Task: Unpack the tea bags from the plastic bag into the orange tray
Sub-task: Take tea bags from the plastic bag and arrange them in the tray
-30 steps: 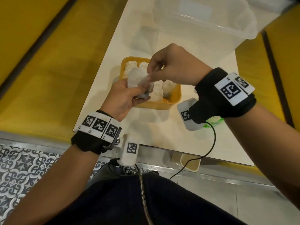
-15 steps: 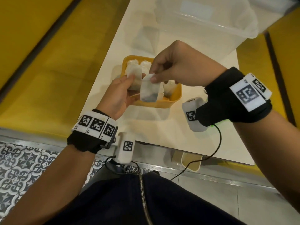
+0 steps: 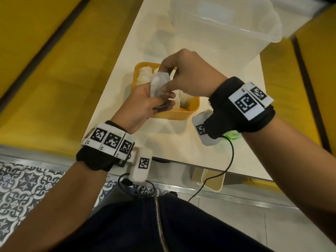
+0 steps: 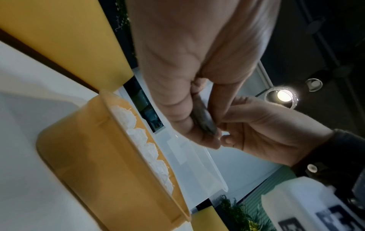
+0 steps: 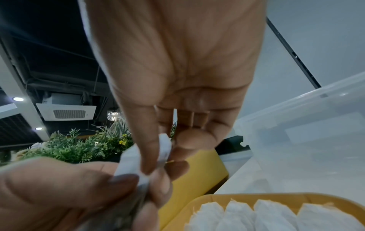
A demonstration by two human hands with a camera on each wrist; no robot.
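Observation:
The orange tray [image 3: 189,113] sits on the white table and holds rows of white tea bags [image 3: 143,75]. They also show in the right wrist view as tea bags [image 5: 276,217]. Just above the tray's near side, my left hand [image 3: 161,104] grips a small bundle of tea bags [image 3: 158,86] from below. My right hand [image 3: 163,82] reaches in from the right and pinches the top of one white tea bag [image 5: 165,148] between thumb and fingers. The left wrist view shows the grey lower edge of the bundle [image 4: 203,123] between my left thumb and fingers. No plastic bag is clearly visible.
A large clear plastic bin [image 3: 269,31] stands at the far end of the table, behind the tray. Yellow benches [image 3: 54,79] run along both sides. Something green [image 3: 232,133] lies under my right wrist. A small beige bin [image 3: 212,180] stands on the floor below the table's near edge.
Half a second ago my right hand held one tea bag hanging apart over the tray. Now its fingers are back at the bundle in my left hand, pinching a tea bag's top.

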